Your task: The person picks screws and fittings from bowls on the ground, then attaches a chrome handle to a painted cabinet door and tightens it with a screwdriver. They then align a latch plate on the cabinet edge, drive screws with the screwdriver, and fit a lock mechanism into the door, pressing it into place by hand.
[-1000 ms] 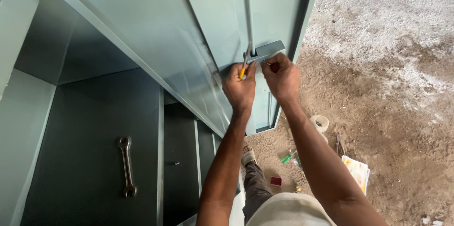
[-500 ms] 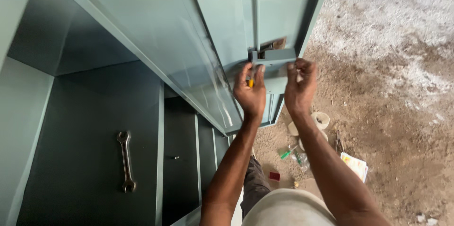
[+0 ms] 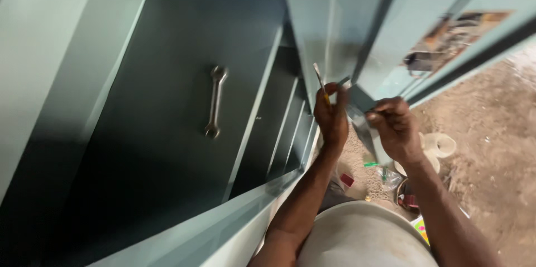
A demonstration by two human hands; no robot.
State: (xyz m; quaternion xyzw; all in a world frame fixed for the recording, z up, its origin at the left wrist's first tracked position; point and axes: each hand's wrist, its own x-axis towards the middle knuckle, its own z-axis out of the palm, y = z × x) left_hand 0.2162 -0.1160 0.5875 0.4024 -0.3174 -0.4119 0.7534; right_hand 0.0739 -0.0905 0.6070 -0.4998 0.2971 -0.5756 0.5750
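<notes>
From where I watch through the head camera, my left hand (image 3: 331, 115) sits just right of centre, its fingers curled tight around a thin screwdriver (image 3: 321, 84) with a yellow grip, the metal shaft poking out of the fist toward eleven o'clock. My right hand (image 3: 395, 127) is just beside it at three o'clock, thumb and fingertips pinched together on a small grey metal bracket (image 3: 357, 116) that runs between the two hands; whether the left fingers also touch that piece I cannot tell, since the frame is blurred there. Both hands work at the edge of a pale blue-grey cabinet door (image 3: 335, 27) that rises toward twelve o'clock. At nine o'clock from the hands, well apart from them, a double-ended spanner (image 3: 215, 101) lies flat on a dark cabinet shelf (image 3: 145, 133), its length running roughly twelve to six. Narrower shelf edges step down between the spanner and my left forearm. At four to five o'clock, on the dirt floor (image 3: 491, 133) below my right wrist, lie a roll of white tape (image 3: 441, 145), a clear plastic bag (image 3: 388, 176) and some small coloured scraps, too blurred to name.
</notes>
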